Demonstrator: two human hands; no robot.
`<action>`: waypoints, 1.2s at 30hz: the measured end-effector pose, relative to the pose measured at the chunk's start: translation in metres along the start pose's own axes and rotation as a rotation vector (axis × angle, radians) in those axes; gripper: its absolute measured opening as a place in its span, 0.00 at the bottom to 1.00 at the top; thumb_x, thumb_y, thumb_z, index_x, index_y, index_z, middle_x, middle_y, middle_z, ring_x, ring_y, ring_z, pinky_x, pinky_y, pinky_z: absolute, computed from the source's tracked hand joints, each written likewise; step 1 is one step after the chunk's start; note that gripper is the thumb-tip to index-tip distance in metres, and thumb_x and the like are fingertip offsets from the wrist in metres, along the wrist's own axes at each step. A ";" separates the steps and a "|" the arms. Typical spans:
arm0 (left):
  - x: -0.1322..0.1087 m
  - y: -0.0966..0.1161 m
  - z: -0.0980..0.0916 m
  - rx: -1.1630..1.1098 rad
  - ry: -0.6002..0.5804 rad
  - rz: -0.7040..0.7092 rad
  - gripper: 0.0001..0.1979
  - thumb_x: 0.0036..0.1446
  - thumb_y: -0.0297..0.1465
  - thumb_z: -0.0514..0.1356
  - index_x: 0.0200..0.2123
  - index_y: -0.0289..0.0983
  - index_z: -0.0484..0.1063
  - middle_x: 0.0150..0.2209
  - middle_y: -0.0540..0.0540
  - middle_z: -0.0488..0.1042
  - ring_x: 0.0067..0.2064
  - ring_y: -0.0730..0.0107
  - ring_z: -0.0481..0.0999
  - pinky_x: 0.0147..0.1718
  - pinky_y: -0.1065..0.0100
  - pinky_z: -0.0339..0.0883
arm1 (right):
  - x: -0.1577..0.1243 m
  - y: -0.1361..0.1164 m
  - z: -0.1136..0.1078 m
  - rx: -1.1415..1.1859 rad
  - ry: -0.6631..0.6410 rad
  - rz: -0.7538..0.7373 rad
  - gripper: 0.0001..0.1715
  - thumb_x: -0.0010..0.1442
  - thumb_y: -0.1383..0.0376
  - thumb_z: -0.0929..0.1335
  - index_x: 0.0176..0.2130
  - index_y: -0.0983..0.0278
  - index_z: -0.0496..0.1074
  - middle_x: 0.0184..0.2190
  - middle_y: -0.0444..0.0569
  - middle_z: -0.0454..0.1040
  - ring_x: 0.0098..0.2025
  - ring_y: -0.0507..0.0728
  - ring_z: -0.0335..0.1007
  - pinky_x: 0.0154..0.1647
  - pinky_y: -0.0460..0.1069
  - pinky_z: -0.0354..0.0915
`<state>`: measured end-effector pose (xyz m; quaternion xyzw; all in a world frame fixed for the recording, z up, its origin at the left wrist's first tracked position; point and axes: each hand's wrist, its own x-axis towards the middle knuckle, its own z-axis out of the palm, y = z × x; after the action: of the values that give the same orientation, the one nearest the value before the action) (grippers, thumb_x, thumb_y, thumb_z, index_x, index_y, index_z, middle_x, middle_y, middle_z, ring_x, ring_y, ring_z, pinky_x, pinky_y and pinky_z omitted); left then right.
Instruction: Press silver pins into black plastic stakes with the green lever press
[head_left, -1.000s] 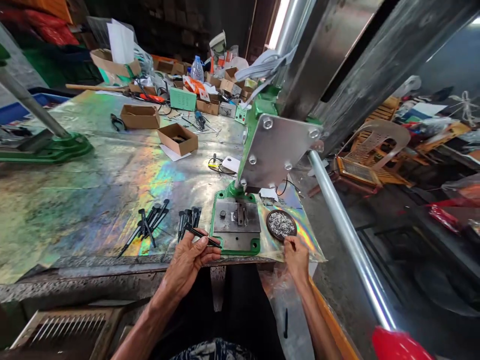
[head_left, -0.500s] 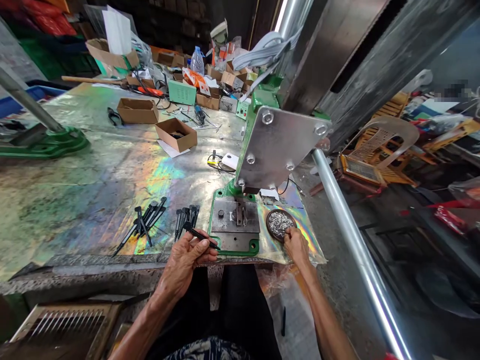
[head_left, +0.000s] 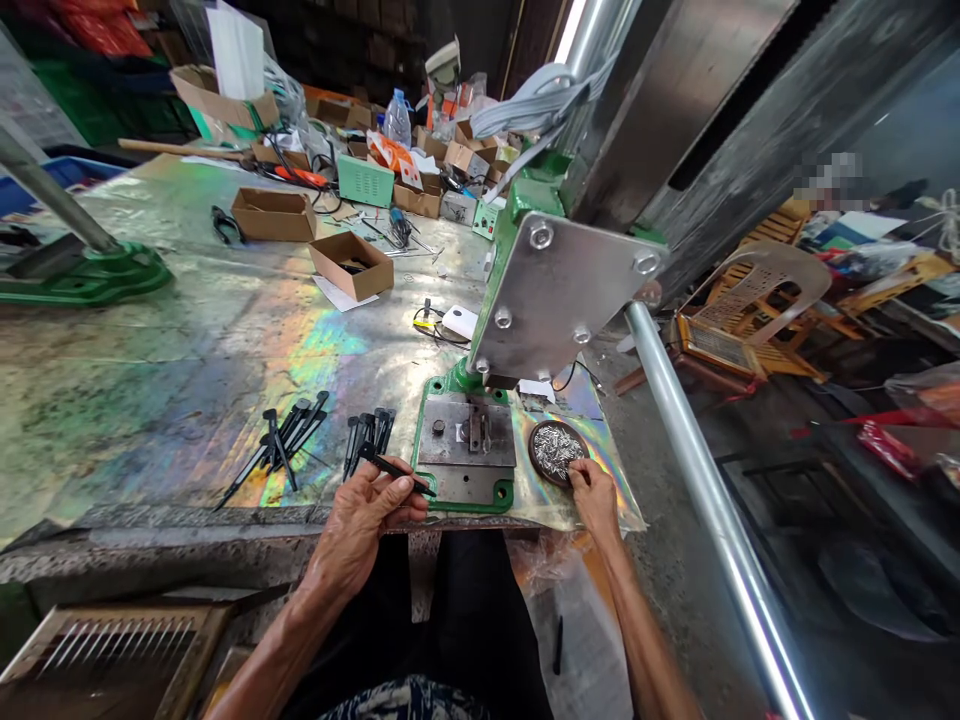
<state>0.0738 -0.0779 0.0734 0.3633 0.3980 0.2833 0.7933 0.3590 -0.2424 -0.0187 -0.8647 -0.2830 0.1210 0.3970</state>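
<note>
My left hand (head_left: pixel 375 500) grips a slim black plastic stake (head_left: pixel 401 474) with a wide head and a pointed end, tilted down to the right. It hovers by the near left corner of a green press base (head_left: pixel 504 494), whose steel plate (head_left: pixel 491 458) carries a small metal fixture (head_left: pixel 478 428). To the right, a round brown dish (head_left: pixel 534 468) holds many small silvery metal pins (head_left: pixel 556 448). My right hand (head_left: pixel 596 492) is at the dish's near right rim, fingertips pinched together; what lies between them is too small to make out.
Two piles of black stakes (head_left: pixel 289 435) (head_left: pixel 367 432) lie left of the press. Above its base hangs a steel cover plate (head_left: pixel 559 295); a long metal lever (head_left: pixel 705 480) slants down at right. Open cardboard boxes (head_left: pixel 367 285) and a green device (head_left: pixel 365 181) stand farther back.
My right hand has drawn back slightly from the pins toward the dish's rim, fingertips still pinched. The left hand keeps its hold on the black stake. The whole view has shifted a little.
</note>
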 end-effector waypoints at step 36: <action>-0.013 -0.015 0.033 -0.350 -0.194 -0.046 0.20 0.42 0.31 0.69 0.34 0.33 0.63 0.29 0.48 0.74 0.27 0.73 0.74 0.26 0.72 0.72 | -0.103 -0.169 0.032 1.047 -0.359 0.124 0.09 0.51 0.62 0.73 0.33 0.65 0.76 0.21 0.45 0.64 0.21 0.47 0.54 0.20 0.44 0.48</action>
<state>0.0973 -0.1077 0.0809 0.2362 0.2726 0.2936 0.8853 0.1951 -0.1943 0.0860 -0.5326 -0.1970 0.4142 0.7114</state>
